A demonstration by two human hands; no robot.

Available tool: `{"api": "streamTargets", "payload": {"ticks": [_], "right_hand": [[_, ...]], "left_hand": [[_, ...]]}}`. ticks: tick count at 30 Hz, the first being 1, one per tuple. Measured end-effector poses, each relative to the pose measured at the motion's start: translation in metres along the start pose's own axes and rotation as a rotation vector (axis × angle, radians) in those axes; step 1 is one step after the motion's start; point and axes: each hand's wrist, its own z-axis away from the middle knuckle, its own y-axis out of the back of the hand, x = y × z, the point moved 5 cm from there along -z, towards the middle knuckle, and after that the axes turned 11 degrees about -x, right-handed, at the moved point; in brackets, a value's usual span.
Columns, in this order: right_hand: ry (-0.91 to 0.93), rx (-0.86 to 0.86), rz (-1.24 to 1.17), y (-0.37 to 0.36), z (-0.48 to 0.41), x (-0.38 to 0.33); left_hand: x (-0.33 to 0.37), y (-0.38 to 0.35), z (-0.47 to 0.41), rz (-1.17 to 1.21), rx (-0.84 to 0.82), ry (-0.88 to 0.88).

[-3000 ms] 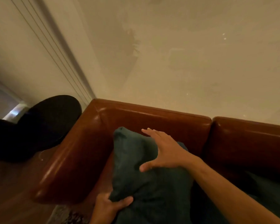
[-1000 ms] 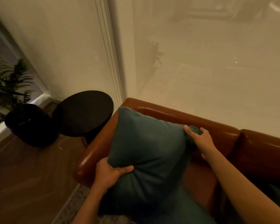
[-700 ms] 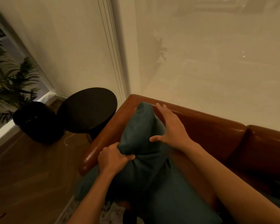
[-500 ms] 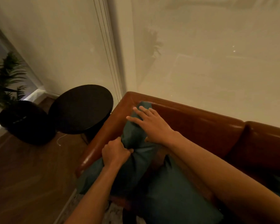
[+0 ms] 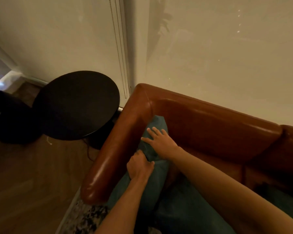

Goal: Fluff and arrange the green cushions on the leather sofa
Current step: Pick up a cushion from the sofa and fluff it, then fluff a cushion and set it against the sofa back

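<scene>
A dark green cushion [image 5: 156, 125] stands on edge in the left corner of the brown leather sofa [image 5: 210, 122], squeezed against the armrest [image 5: 115, 149]. My left hand [image 5: 139, 166] is clenched on a fold of the cushion's near edge. My right hand [image 5: 161, 142] lies flat with fingers spread on the cushion's upper side, pressing it toward the armrest. A second green cushion [image 5: 184, 213] lies lower on the seat under my right forearm. More green fabric [image 5: 284, 200] shows at the far right, mostly hidden.
A round black side table [image 5: 74, 105] stands just left of the armrest, with a dark pot [image 5: 5, 115] beyond it. Wooden floor [image 5: 24, 183] and a patterned rug [image 5: 85, 217] lie lower left. A pale wall rises behind the sofa.
The cushion was lifted broadside, then turned edge-on and pushed down into the sofa corner. My right hand moved from its far corner onto its side; my left hand kept its grip.
</scene>
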Motion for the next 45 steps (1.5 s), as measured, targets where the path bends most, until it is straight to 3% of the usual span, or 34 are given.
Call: {"api": "streamTargets", "payload": {"ticks": [6,16,24,28,32,36,41,45], "right_hand": [[-0.058,-0.15,-0.178,-0.048,-0.039,0.005],[-0.015,-0.141,-0.252,-0.055,-0.056,0.007],[-0.069,-0.044,-0.29,-0.06,-0.033,0.004],[-0.215,0.042,-0.477,-0.076,0.007,0.027],[-0.357,-0.086,-0.695,-0.129,0.065,0.055],[-0.563,-0.218,-0.897,-0.208,0.135,0.084],[-0.753,-0.333,-1.17,-0.304,0.211,0.098],[-0.777,-0.32,-1.351,-0.372,0.245,0.096]], "left_hand": [[-0.02,-0.039,-0.027,-0.025,-0.075,0.045],[-0.087,-0.065,0.022,-0.328,-0.22,-0.08],[-0.085,-0.067,0.025,-0.347,-0.208,-0.11],[-0.077,-0.059,0.039,-0.324,-0.053,-0.251],[-0.036,-0.071,0.068,-0.362,-0.011,-0.542],[0.0,-0.113,0.087,-0.276,-0.247,-0.616],[0.013,-0.185,0.08,-0.099,-0.653,-0.357],[0.018,-0.231,0.066,0.005,-0.737,-0.144]]}}
